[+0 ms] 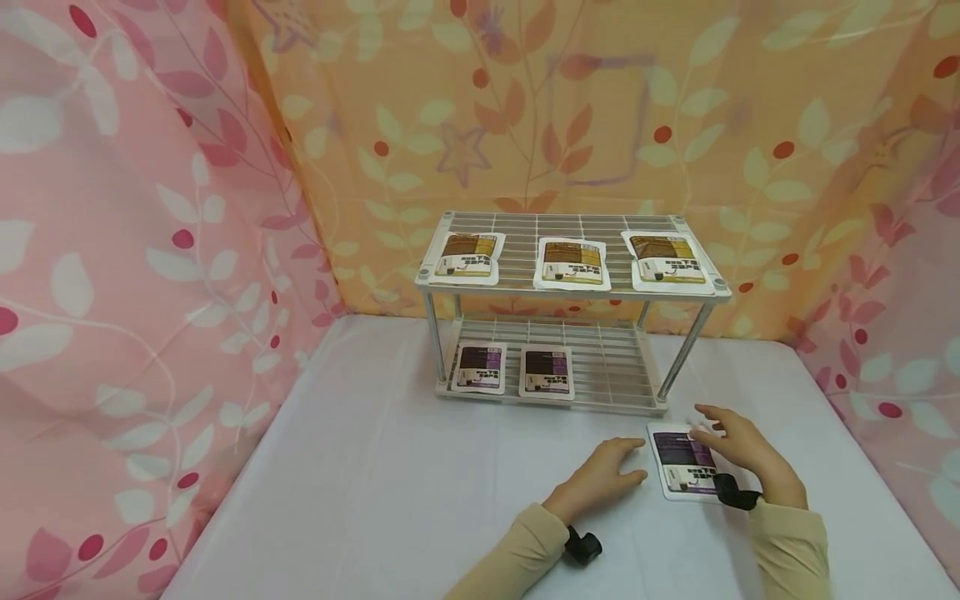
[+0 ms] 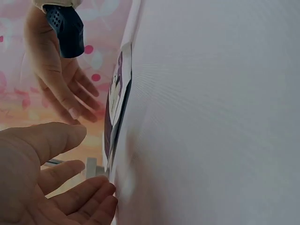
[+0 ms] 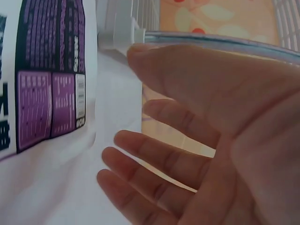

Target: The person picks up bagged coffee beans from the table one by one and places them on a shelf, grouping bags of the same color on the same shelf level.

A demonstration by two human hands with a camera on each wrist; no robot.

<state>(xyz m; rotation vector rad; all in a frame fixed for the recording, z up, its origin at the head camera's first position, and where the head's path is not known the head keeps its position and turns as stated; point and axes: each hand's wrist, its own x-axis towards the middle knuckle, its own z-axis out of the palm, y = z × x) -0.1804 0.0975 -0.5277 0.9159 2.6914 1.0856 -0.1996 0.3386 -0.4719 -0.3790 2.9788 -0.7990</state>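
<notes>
A flat white-edged pouch with a dark and purple label (image 1: 678, 457) lies on the white table, in front of the rack's right end. My left hand (image 1: 600, 475) is just left of it, fingers extended and holding nothing. On the other side, my right hand (image 1: 744, 446) hovers by the pouch's right edge and covers part of it in the head view. The right wrist view shows the right hand's fingers (image 3: 154, 154) spread, apart from the pouch (image 3: 51, 89). In the left wrist view the pouch (image 2: 118, 101) appears edge-on between both hands.
A two-tier white wire rack (image 1: 525, 290) with metal posts stands at the back. Three brown-and-yellow pouches (image 1: 572, 263) lie on its upper shelf. Two purple pouches (image 1: 546, 372) lie on the lower shelf's left and middle. Floral cloth (image 1: 525, 108) hangs around the table (image 1: 360, 467).
</notes>
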